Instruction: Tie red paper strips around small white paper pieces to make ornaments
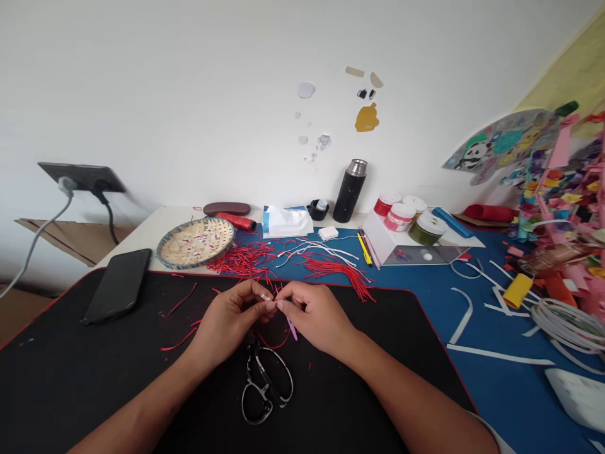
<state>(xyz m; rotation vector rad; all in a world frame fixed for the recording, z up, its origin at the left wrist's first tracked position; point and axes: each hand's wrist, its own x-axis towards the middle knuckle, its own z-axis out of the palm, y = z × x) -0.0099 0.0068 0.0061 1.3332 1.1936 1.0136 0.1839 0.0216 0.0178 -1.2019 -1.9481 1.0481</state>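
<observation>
My left hand pinches a small white piece between thumb and fingertips, above the black mat. Its fingertips meet those of my right hand, which is also closed in a pinch; what lies in that pinch is too small to make out. A slim purple tool pokes out below the right fingers, its upper part mostly hidden. Beneath both hands a thin red cord curves over the mat. Scissors with dark, worn handles lie just below, their blades hidden under the hands.
A woven basket with small red-and-white pieces stands behind, beside red cord pieces and white cords. A phone lies left. Farther back are a black flask, tissues, a yellow cutter and lidded jars.
</observation>
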